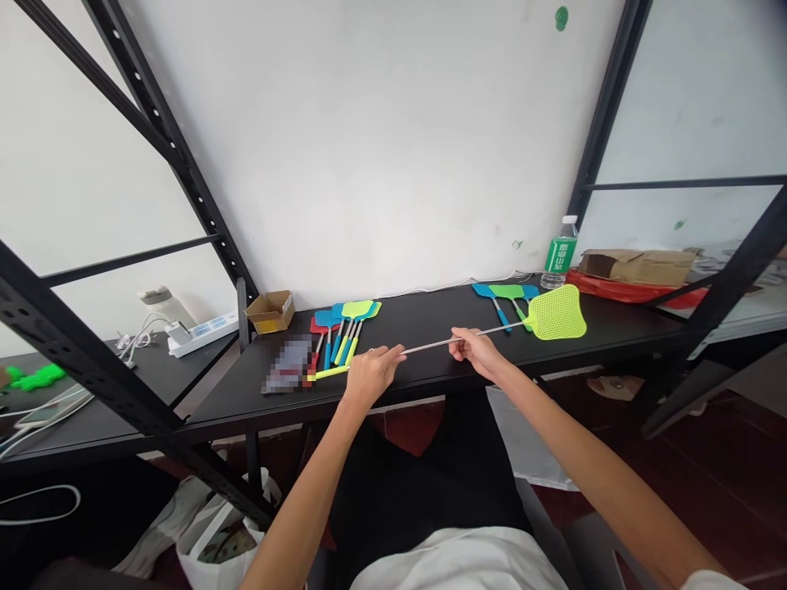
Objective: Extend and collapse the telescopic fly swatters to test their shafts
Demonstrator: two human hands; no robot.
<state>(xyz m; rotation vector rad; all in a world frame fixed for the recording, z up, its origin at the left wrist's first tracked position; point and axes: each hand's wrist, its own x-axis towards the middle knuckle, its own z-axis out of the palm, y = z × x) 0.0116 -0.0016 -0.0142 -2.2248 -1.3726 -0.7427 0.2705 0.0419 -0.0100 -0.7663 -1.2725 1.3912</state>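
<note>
A yellow-green fly swatter (558,313) with a long thin metal rod stretches sideways above the front of the black shelf. My left hand (372,373) is closed around it near the yellow handle, which sticks out to the left. On the rod, closer to the perforated head, my right hand (475,351) pinches with its fingertips. Several shorter fly swatters (348,328) in red, blue and yellow-green lie left of centre, heads toward the wall. Behind the long swatter's head lies another group of blue and green swatters (507,293).
The black shelf (424,315) meets a white wall. A small open cardboard box (270,311) and a blurred packet (288,365) are on the left. A water bottle (559,252) stands back right. A power strip (204,333) lies beyond the left metal post (184,172).
</note>
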